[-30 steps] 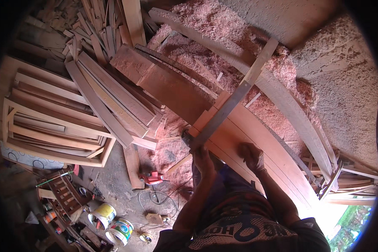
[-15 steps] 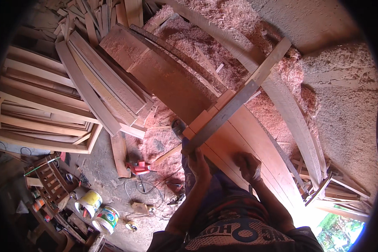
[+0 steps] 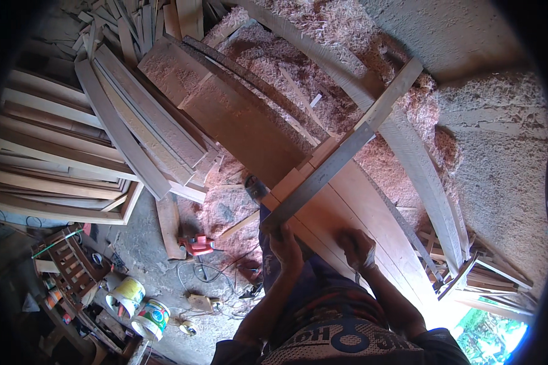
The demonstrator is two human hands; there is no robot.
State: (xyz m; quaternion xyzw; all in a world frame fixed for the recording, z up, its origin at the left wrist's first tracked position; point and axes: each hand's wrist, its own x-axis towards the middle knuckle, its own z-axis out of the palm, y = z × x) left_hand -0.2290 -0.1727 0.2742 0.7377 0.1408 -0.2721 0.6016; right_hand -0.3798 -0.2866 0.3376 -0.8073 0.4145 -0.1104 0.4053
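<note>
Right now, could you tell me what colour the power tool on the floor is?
Red; the power tool shows best in the head view, left of the left hand.

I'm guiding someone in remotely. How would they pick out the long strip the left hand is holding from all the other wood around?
Find the broad reddish board lying over the sawdust in the middle. The long grey strip lies slantwise across it, its near end in the left hand. Unlike the curved brown planks beside it, it is straight, narrow and grey.
</note>
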